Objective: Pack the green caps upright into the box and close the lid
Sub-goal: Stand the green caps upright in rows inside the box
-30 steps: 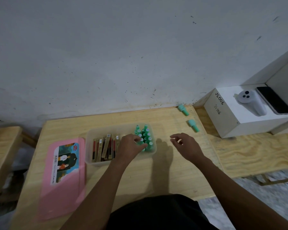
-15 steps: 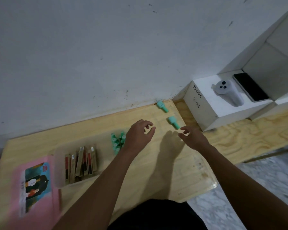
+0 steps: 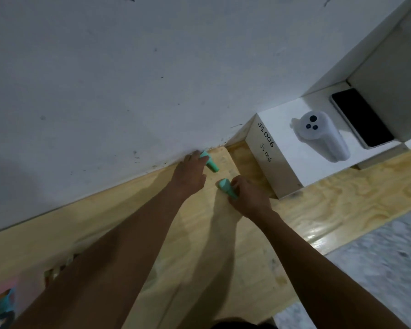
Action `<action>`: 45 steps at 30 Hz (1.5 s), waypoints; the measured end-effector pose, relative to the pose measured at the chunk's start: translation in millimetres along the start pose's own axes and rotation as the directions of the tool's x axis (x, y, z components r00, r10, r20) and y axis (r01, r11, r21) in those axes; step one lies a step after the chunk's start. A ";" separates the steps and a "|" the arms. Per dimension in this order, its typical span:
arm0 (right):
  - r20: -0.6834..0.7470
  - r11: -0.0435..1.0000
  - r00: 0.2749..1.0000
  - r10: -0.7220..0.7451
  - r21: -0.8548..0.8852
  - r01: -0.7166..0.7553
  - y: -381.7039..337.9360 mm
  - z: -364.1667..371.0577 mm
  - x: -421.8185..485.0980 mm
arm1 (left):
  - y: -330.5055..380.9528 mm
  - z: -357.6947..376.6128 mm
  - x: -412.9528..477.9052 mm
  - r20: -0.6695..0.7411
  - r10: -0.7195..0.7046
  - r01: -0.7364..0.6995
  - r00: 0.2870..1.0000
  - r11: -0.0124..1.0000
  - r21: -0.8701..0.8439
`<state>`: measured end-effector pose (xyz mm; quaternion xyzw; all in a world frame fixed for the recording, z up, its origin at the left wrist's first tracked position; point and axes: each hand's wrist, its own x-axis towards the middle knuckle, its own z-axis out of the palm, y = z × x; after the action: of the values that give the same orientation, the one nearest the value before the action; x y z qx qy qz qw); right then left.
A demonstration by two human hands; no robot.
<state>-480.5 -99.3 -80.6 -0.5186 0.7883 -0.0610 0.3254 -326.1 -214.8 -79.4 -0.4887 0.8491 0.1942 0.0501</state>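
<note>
Two green caps lie on their sides at the far right corner of the wooden table [image 3: 119, 224], close to the wall. My left hand [image 3: 190, 174] rests on the far green cap [image 3: 211, 164], fingers curled over its wide end. My right hand [image 3: 249, 195] has its fingers closed around the near green cap [image 3: 226, 187]. The clear box [image 3: 57, 269] is almost wholly hidden behind my left forearm at the lower left; only a blurred bit of its contents shows. The pink lid [image 3: 0, 298] peeks in at the bottom left corner.
A white carton marked "JS 006" [image 3: 287, 148] stands right of the caps, carrying a white device [image 3: 323, 136] and a black phone [image 3: 361, 117]. The wall runs just behind the caps. A second wooden surface [image 3: 342, 203] adjoins on the right; floor lies beyond its edge.
Both hands have reached away from the box to the far right corner and closed on the two loose caps. The camera has swung right, pushing the box and lid to the lower left.
</note>
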 end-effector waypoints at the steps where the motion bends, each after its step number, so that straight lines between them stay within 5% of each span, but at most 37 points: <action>1: 0.014 0.999 1.000 0.009 0.042 -0.009 2.3 -2.0 3.5 | 0.4 3.1 5.9 0.003 0.016 -0.016 1.000 0.999 0.029; 5: 0.008 0.961 1.000 0.023 0.275 -0.024 13.5 -6.4 8.0 | 5.4 14.0 19.2 -0.062 0.113 -0.097 0.992 0.971 0.219; 10: 0.014 0.868 0.998 0.062 0.492 -0.060 24.0 -13.6 3.6 | 5.4 15.9 23.2 -0.037 0.128 -0.119 0.991 0.973 0.197; 15: 0.072 0.707 0.983 0.167 0.686 -0.170 18.6 -18.0 -10.2 | -2.0 9.5 2.6 -0.008 -0.021 0.019 1.000 0.963 -0.270; 18: 0.128 0.596 0.980 0.151 0.779 -0.193 8.5 -20.7 -23.4 | -9.0 2.9 -22.8 0.019 -0.082 0.078 0.996 0.812 -0.578; 21: 0.158 0.520 0.981 0.110 0.832 -0.192 -6.8 -21.5 -40.3 | -12.1 -14.0 -56.6 0.141 -0.136 0.193 0.981 0.557 -0.808; 28: 0.166 0.480 0.986 0.017 0.864 -0.154 -51.0 -6.7 -85.4 | -26.0 -46.5 -137.8 0.273 -0.081 0.271 0.959 -0.036 -0.962; 31: 0.167 0.492 0.986 -0.027 0.860 -0.132 -70.3 2.3 -104.8 | -36.3 -51.6 -171.6 0.242 -0.102 0.224 0.965 -0.160 -0.961; 39: 0.175 0.586 0.974 -0.147 0.808 -0.057 -100.9 25.9 -145.6 | -73.1 -50.4 -256.0 0.099 -0.283 0.074 0.954 -0.098 -0.992; 45: 0.011 0.842 0.938 -0.347 0.444 0.306 -119.1 40.8 -161.6 | -93.2 -42.1 -294.2 -0.027 -0.525 0.073 0.851 0.168 -0.983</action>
<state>-324.0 -5.0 11.9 -0.5615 0.6390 -0.2663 0.4533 -90.3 -34.0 14.0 -0.6002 0.4216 0.5638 -0.3796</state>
